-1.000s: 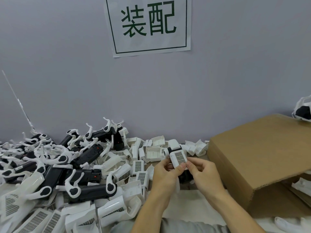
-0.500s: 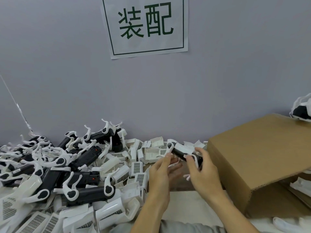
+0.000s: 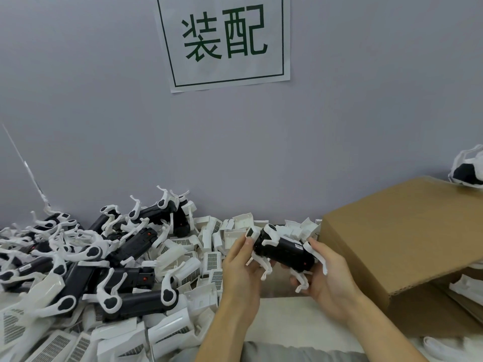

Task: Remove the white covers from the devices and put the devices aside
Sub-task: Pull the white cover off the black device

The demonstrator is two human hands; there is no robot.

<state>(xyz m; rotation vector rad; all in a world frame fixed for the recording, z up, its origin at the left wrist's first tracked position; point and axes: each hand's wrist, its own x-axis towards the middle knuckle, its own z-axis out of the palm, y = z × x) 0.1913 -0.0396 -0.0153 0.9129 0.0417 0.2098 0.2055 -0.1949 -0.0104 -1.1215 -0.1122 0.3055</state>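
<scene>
**One device in your hands, a heap at nine o'clock**

At nine o'clock lies a pile of black devices (image 3: 130,259), too tangled to count, among loose white covers (image 3: 211,259). Your left hand (image 3: 241,270) and right hand (image 3: 326,280) each curl fingers around one device (image 3: 283,253) at center. At three o'clock, one cardboard box (image 3: 407,244); its contents are mostly hidden.

Black device (image 3: 283,253) with white fold-out arms lies tilted across my hands, uncovered (loose white covers (image 3: 209,259) piled on the table left of it).
</scene>
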